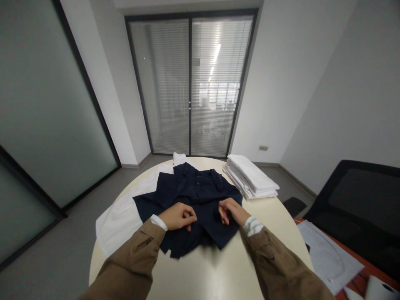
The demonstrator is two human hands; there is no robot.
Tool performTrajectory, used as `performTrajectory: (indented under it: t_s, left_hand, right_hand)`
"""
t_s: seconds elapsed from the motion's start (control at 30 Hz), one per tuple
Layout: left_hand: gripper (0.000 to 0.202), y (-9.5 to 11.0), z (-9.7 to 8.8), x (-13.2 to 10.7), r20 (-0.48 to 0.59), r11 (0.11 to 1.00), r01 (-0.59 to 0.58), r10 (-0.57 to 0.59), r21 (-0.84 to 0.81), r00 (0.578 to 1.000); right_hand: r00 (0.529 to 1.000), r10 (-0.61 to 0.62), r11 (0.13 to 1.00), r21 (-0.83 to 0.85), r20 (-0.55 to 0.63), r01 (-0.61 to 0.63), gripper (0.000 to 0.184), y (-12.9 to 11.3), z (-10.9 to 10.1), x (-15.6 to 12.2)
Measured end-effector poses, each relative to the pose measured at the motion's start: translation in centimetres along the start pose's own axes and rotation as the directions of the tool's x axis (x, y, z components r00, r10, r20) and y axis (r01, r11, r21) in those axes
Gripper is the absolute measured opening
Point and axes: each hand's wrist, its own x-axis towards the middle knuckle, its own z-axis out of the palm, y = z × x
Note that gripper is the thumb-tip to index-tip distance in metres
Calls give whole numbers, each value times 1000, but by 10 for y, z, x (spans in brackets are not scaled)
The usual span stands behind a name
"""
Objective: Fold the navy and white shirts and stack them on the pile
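Navy shirt (193, 189) on table (206, 268), under left hand (178, 216), right hand (233, 211), both pinching fabric

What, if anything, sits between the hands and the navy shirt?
Nothing visible. The left hand and right hand both lie directly on the navy shirt, fingers curled into its cloth. The folded white stack sits apart, far right on the table.

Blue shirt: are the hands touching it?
Touching. The head view shows the left hand and right hand pressed on the blue shirt, fingers curled into its cloth.
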Motion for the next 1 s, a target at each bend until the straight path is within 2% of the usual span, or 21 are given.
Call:
performTrajectory:
  t_s: [0.07, 0.2, 0.27, 0.33, 0.4, 0.47, 0.5, 0.57, 0.63, 0.7, 0.77, 0.8, 0.83, 0.9, 0.97, 1.0]
  left_hand:
    - [35, 4, 1, -3, 95, 998, -26, 31, -57, 995]
    - [29, 6, 4, -3, 126, 991, -112, 121, -76, 985]
    - [31, 5, 4, -2, 126, 991, -105, 115, -85, 985]
    - [30, 2, 2, -1, 30, 995, -96, 97, -38, 995]
    - [26, -3, -2, -1, -154, 994, -75, 87, 84, 984]
    - [25, -8, -7, 0, -314, 978, -28, 93, 206, 945]
    - [28, -11, -8, -1, -357, 969, -12, 103, 247, 928]
    - [37, -14, -8, -1, -359, 953, -27, 140, 303, 923]
    - [46, -16, -4, -1, -285, 937, -96, 197, 335, 938]
    - [59, -15, 2, -1, -203, 923, -160, 241, 349, 949]
    - [70, -15, 8, 0, -144, 918, -179, 243, 353, 959]
    - [72, -15, 11, 1, -127, 918, -170, 228, 358, 965]
    - [73, -15, 12, 2, -121, 918, -150, 207, 367, 971]
    - [71, -17, 15, 4, -138, 916, -99, 164, 388, 977]
    - [68, -18, 16, 5, -177, 912, -53, 135, 407, 975]
    - [67, -18, 17, 6, -198, 908, -33, 126, 417, 972]
  right_hand:
    - [993, 39, 999, 24, 109, -42, 55, -2, 1, -1]
    - [996, -71, 982, -174, 46, 78, 43, -7, 8, -2]
    - [993, -103, 943, -312, 55, 115, 57, -8, 14, -3]
    - [993, -60, 901, -423, 104, 99, 87, -7, 18, -4]
    - [990, 46, 868, -496, 131, 25, 109, -5, 20, -6]
    - [979, 163, 847, -527, 126, -74, 117, -2, 21, -8]
    - [971, 203, 842, -528, 124, -108, 119, -1, 20, -8]
    - [961, 234, 843, -522, 147, -126, 120, 2, 19, -9]
    - [964, 199, 859, -505, 176, -85, 117, 4, 17, -8]
    - [983, 103, 884, -467, 152, -20, 98, 5, 12, -6]
    - [999, 33, 888, -460, -8, -33, 63, 2, 5, -5]
    - [990, 41, 868, -485, -138, -104, 48, 0, 0, -5]
    - [955, 75, 828, -516, -286, -220, 42, -3, -6, -5]
    - [812, 173, 679, -530, -557, -508, 47, -8, -19, -9]
    - [667, 257, 524, -479, -699, -704, 58, -10, -29, -15]
    - [621, 299, 476, -450, -725, -755, 63, -9, -32, -17]
